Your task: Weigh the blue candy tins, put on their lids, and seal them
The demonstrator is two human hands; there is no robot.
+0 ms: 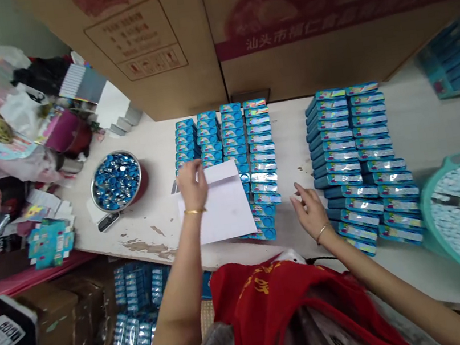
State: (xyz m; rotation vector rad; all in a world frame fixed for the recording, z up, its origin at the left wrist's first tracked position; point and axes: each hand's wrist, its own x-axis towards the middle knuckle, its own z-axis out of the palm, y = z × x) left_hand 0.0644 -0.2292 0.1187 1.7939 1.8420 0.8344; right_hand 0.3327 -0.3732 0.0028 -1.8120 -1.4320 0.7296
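My left hand (192,184) is over the upper left part of a white sheet (221,214), its fingers curled at the folded strip along the top. The sheet lies partly over rows of small blue boxes (262,156) standing in several columns. My right hand (310,209) hovers between those rows and a second group of blue boxes (338,147), its fingers apart and nothing in them. Its wrist is close to the lower boxes of the right group. Some boxes under the sheet are hidden.
A metal bowl (143,177) of small blue and silver pieces stands at the left. On the right is a turquoise basin (427,206) full of pale pieces, a dark bar across it. Large cartons (195,85) form a wall behind. Bags and clutter (15,152) crowd the far left.
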